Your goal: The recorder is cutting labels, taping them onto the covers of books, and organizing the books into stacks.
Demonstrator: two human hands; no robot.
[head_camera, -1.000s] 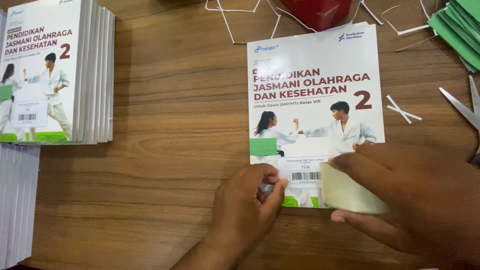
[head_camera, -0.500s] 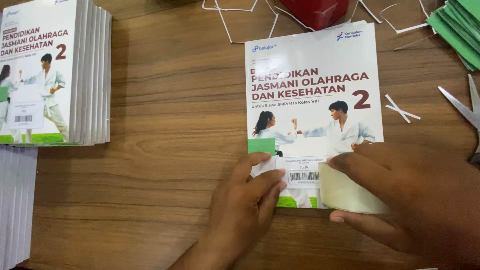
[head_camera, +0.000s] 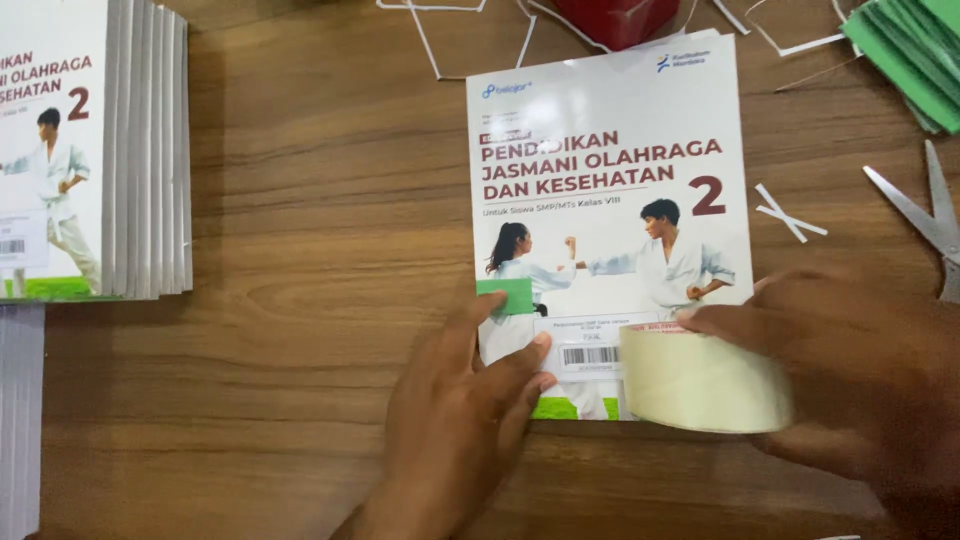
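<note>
A white paperback book [head_camera: 610,190] with two figures in white martial-arts suits on its cover lies on the wooden table [head_camera: 320,300]. A white barcode label [head_camera: 588,345] and a small green sticker [head_camera: 508,296] sit near its lower edge. My left hand [head_camera: 455,420] presses flat on the book's lower left corner, fingers by the label. My right hand [head_camera: 860,390] holds a roll of clear tape [head_camera: 700,378] over the book's lower right corner, right of the label.
A stack of the same books [head_camera: 100,150] stands at the left, with another pile [head_camera: 18,420] below it. Scissors [head_camera: 925,215] lie at the right edge, green paper strips [head_camera: 900,50] at top right, white paper offcuts [head_camera: 790,212] scattered, a red object [head_camera: 615,18] at top.
The tape roll in my right hand has slid a little to the right along the book's lower edge. My left hand stays pressed on the corner.
</note>
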